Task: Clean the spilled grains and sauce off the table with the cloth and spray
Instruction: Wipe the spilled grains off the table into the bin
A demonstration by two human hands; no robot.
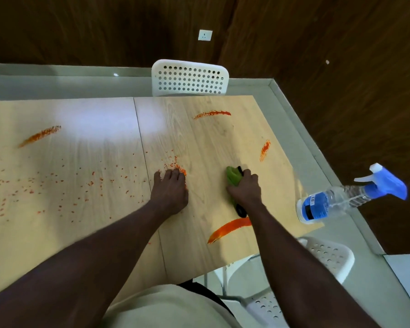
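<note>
Head view over the table. Shows left hand flat on the wood, fingers straight and pressed together, tips touching a heap of orange grains. Shows right hand curled round the green cloth, bunched beyond the knuckles; something black below the wrist, perhaps part of it. Finds a sauce streak near that wrist. Right of those fingers, well apart, spray bottle at the table edge; blue label with barcode, writing unreadable.

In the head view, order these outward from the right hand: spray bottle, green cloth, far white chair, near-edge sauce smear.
1. green cloth, gripped by the right hand.
2. sauce smear, near edge.
3. spray bottle, right edge.
4. white chair, beyond far edge.
</note>
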